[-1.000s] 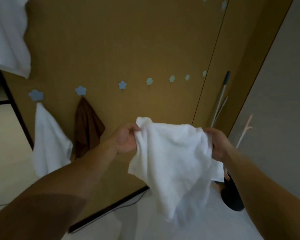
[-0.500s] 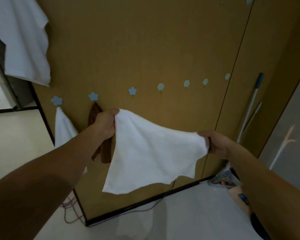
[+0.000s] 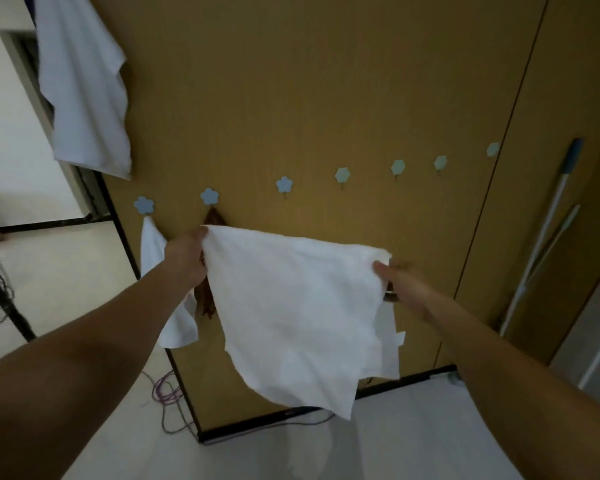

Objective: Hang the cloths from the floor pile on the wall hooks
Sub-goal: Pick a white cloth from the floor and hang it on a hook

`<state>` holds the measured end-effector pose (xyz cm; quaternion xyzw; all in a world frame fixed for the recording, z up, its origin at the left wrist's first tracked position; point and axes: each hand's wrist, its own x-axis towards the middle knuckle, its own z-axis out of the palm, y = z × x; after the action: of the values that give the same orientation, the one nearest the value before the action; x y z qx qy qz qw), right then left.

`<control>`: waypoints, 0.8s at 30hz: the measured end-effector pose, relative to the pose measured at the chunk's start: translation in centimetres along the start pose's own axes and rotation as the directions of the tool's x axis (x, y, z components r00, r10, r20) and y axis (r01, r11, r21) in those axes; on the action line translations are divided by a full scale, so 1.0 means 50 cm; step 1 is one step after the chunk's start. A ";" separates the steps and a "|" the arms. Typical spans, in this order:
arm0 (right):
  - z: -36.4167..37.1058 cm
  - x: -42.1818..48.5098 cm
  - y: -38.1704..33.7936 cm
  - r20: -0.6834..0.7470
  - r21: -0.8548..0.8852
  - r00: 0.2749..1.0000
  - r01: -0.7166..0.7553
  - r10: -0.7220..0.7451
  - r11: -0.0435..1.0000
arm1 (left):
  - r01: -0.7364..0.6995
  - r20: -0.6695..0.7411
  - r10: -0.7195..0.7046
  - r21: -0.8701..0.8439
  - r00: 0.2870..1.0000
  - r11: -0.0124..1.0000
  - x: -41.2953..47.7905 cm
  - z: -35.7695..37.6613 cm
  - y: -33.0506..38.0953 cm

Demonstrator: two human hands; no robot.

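In front of the brown wall panel (image 3: 326, 98), you hold a white cloth (image 3: 298, 306) stretched between both hands. Your left hand (image 3: 186, 256) grips its upper left corner with fingers closed on the fabric; your right hand (image 3: 400, 282) pinches the upper right corner. Above runs a row of blue flower hooks (image 3: 284, 184) — 2 at the left already carry cloths: a small white cloth (image 3: 153, 244) and a brown cloth (image 3: 215, 218), partly hidden behind your left hand.
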<state>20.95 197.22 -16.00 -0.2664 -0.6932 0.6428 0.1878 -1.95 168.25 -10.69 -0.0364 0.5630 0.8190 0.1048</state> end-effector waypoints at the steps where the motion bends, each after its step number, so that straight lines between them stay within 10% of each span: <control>1: 0.010 0.005 0.001 -0.016 -0.067 1.000 0.009 -0.010 0.998 | -0.005 -0.022 0.005 0.010 1.000 1.000 0.003 -0.003 0.004; 24: 0.062 0.037 -0.101 -0.039 -0.042 0.998 0.042 -0.044 0.998 | -0.016 -0.144 0.037 0.144 0.989 0.989 0.038 -0.069 0.029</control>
<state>16.98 195.75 -11.48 -0.2681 -0.7080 0.6187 0.2098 -4.30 164.77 -10.97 -0.0814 0.6265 0.7732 0.0545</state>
